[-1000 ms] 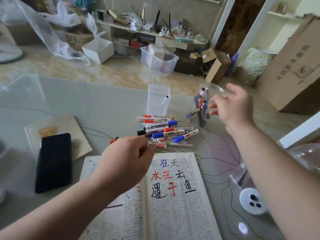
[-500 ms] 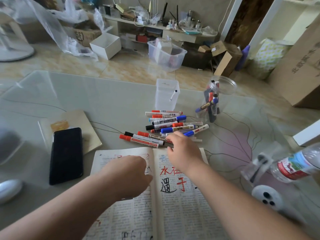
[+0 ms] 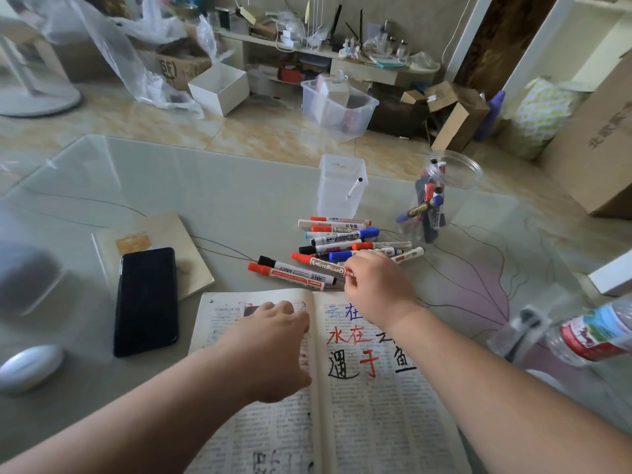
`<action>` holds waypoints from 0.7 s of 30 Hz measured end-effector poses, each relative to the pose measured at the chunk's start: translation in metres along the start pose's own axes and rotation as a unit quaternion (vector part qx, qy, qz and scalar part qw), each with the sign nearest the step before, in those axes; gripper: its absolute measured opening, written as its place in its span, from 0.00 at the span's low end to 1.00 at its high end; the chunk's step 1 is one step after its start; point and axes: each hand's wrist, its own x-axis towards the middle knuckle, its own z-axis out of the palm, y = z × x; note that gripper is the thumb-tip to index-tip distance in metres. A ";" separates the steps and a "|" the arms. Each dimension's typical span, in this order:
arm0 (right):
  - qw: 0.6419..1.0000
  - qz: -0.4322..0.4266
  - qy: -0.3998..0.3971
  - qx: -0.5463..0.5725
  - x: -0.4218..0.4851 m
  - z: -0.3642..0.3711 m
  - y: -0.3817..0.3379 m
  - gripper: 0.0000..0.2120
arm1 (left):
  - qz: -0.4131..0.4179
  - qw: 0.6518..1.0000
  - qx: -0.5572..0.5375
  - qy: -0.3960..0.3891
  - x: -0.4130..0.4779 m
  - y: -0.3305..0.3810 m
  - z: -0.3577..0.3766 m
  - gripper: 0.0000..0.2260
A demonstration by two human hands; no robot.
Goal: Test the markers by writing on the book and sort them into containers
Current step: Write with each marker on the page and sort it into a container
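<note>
An open book (image 3: 376,415) with red, blue and black characters written on it lies at the near table edge. My left hand (image 3: 273,343) rests on its left page and holds nothing. Just beyond the book is a pile of markers (image 3: 342,239) with red, blue and black caps. My right hand (image 3: 376,289) is at the pile's near side, fingertips pinched on the end of a red-capped whiteboard marker (image 3: 318,262). Behind the pile stand a clear square container (image 3: 342,179) with one marker inside and a clear round jar (image 3: 441,200) holding several markers.
A black phone (image 3: 147,299) lies on a beige notebook (image 3: 160,230) to the left. A white oval object (image 3: 29,367) sits at the near left. A water bottle (image 3: 595,333) lies at the right. Boxes and bins stand on the floor beyond the glass table (image 3: 171,179).
My right hand has come back from the round jar to the marker pile and closed on a red-capped marker. My left hand has dropped from above the pile onto the book's left page.
</note>
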 end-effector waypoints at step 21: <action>0.800 0.170 -0.042 0.574 -0.119 -0.113 -0.037 0.06 | 0.201 0.939 -0.277 0.035 -0.027 0.051 -0.007 0.08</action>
